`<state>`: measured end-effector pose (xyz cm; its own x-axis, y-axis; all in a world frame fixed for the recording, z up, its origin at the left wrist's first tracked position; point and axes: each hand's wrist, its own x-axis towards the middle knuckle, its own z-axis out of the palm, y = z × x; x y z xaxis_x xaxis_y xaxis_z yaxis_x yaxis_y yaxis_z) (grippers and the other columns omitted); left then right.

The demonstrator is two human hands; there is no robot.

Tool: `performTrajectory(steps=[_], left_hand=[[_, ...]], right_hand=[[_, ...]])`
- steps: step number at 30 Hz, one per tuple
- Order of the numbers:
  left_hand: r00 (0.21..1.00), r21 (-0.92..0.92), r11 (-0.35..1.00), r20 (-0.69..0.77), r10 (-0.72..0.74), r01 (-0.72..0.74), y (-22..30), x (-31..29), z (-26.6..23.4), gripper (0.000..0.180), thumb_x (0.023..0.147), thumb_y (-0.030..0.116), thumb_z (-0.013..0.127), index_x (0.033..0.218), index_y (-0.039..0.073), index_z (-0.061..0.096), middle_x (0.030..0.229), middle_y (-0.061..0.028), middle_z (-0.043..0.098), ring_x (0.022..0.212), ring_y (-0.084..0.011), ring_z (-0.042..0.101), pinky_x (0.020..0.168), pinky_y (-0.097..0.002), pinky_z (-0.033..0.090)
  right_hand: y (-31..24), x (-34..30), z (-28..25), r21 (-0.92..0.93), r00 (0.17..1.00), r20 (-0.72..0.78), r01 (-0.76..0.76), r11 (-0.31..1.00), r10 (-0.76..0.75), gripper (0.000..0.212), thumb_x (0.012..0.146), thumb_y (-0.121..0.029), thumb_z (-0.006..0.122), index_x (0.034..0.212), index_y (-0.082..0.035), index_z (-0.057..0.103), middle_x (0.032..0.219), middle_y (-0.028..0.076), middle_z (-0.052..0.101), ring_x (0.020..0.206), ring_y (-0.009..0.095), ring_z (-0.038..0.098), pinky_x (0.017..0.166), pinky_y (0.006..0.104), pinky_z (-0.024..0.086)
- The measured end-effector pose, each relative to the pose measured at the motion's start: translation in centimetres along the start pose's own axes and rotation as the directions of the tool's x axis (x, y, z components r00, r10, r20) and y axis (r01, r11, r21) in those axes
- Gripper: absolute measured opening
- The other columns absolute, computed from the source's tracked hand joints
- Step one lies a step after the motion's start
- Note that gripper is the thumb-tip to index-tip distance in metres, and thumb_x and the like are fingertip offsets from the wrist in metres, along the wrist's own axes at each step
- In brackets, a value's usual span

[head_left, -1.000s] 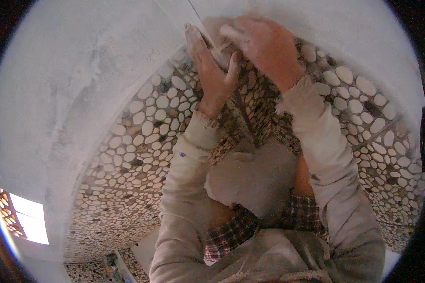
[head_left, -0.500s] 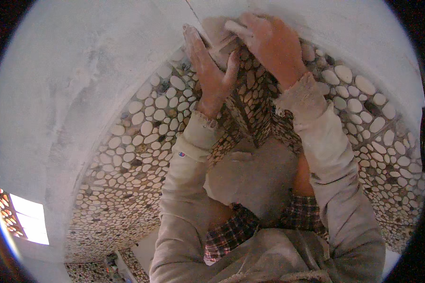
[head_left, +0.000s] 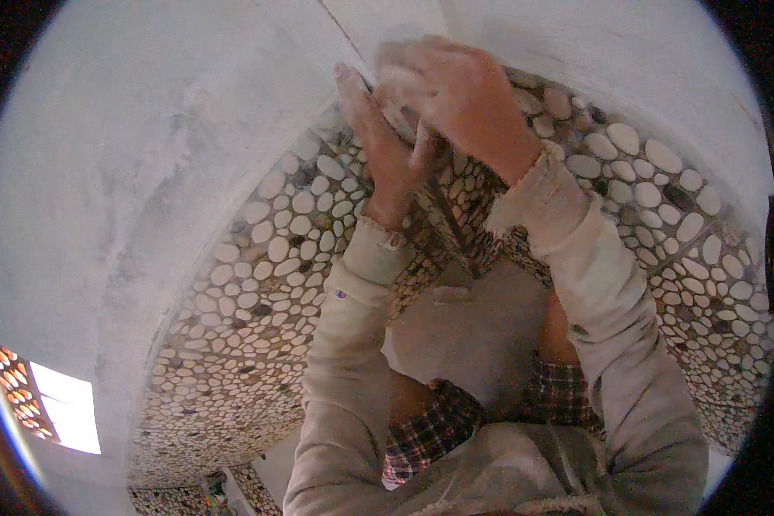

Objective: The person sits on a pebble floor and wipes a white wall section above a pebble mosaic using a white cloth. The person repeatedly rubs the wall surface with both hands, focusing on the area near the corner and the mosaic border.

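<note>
My left hand is raised in front of me, its fingers long and straight, the thumb apart from them. Between thumb and fingers sits a pale, dusty flat piece; its kind is unclear. My right hand is bent over the top of that piece, close against the left fingertips. Its fingers are curled and smeared by motion, so whatever they hold is hidden. Whitish dust coats the fingers of both hands. Behind them a smooth pale wall meets a pebble-covered surface.
More pebble cladding spreads on the right. A smooth grey surface lies between my knees, below a narrow pebbled ridge. A bright opening shows at the lower left. My legs are in checked shorts.
My right hand has moved left and slightly down, over the flat piece and nearer my left fingers. The left hand has shifted slightly down. The whole view has moved a little.
</note>
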<state>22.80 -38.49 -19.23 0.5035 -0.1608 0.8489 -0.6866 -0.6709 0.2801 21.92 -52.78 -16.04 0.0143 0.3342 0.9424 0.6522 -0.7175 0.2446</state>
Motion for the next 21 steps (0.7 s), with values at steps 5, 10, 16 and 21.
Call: performTrajectory(steps=[5,10,16,21], left_hand=[[0.998,-0.246,0.969,-0.044,-0.035,0.023,-0.8,-0.5,-0.4,0.075,0.088,0.031,0.061,0.141,-0.009,0.027,0.148,-0.0314,0.023,0.138,-0.0452,0.022,0.113,-0.0476,0.017],[0.975,-0.183,0.967,-0.165,0.145,-0.175,-2.1,0.7,-4.2,0.045,0.093,0.028,0.055,0.124,-0.004,0.052,0.119,-0.0236,0.058,0.109,-0.0372,0.055,0.096,-0.0426,0.041],[0.996,-0.409,0.912,0.084,0.009,0.026,4.1,1.2,-6.7,0.039,0.096,0.033,0.053,0.113,-0.001,0.058,0.095,-0.0149,0.065,0.086,-0.0242,0.06,0.078,-0.0323,0.046],[0.978,-0.619,0.763,0.19,-0.087,0.188,5.9,1.3,-6.3,0.035,0.098,0.03,0.051,0.114,0.0,0.058,0.094,-0.0144,0.063,0.084,-0.0199,0.057,0.077,-0.0289,0.045]], right_hand=[[-1.2,0.9,-1.6,0.1,0.892,0.125,-0.447,0.889,0.435,0.02,0.083,-0.026,0.061,0.098,-0.014,0.068,0.093,0.009,0.063,0.087,0.03,0.062,0.076,0.043,0.051],[-1.3,1.3,-1.7,0.0,0.899,-0.201,-0.396,0.918,0.388,0.025,0.082,-0.025,0.072,0.083,-0.003,0.061,0.076,0.012,0.062,0.075,0.032,0.061,0.067,0.0403,0.047],[-4.7,2.2,-1.1,0.456,0.753,-0.21,-0.489,0.744,0.624,0.025,0.085,-0.023,0.07,0.096,-0.001,0.062,0.085,0.011,0.061,0.078,0.024,0.059,0.071,0.0334,0.047],[-5.1,2.2,-2.2,0.486,0.75,-0.142,-0.517,0.705,0.647,0.028,0.085,-0.022,0.072,0.101,-0.001,0.063,0.093,0.009,0.063,0.084,0.018,0.06,0.075,0.0304,0.047]])
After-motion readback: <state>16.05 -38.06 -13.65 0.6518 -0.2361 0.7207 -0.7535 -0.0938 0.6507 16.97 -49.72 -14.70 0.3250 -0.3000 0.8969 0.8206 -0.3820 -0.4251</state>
